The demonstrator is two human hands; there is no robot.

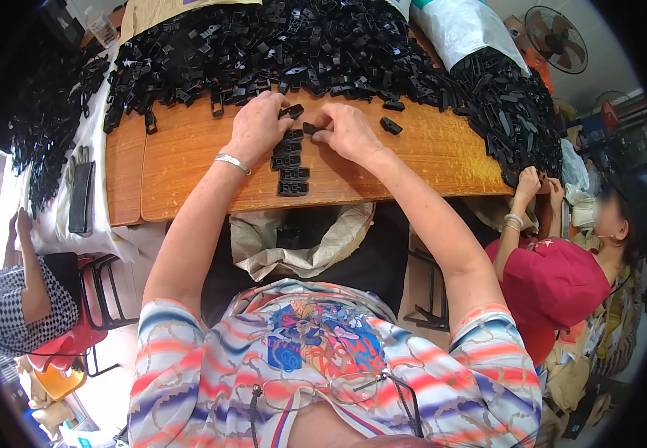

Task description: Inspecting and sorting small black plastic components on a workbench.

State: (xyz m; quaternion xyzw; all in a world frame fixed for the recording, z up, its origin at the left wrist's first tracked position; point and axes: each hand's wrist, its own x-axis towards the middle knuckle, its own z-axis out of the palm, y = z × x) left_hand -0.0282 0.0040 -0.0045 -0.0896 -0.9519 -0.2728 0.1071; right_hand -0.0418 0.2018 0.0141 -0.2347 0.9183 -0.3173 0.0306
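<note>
My left hand (258, 125) pinches a small black plastic clip (291, 112) over the wooden table (189, 160). A silver bracelet sits on that wrist. My right hand (347, 131) grips another small black clip piece (310, 128) just beside it. The two hands are almost touching. Below them a short column of joined black clips (290, 163) lies flat on the wood. One loose black clip (391, 125) rests right of my right hand.
A big heap of black clips (279, 41) covers the table's far side and spills from a white sack (465, 30) at right. An open sack (301, 239) hangs under the near edge. One person sits at right, another at left beside a red stool.
</note>
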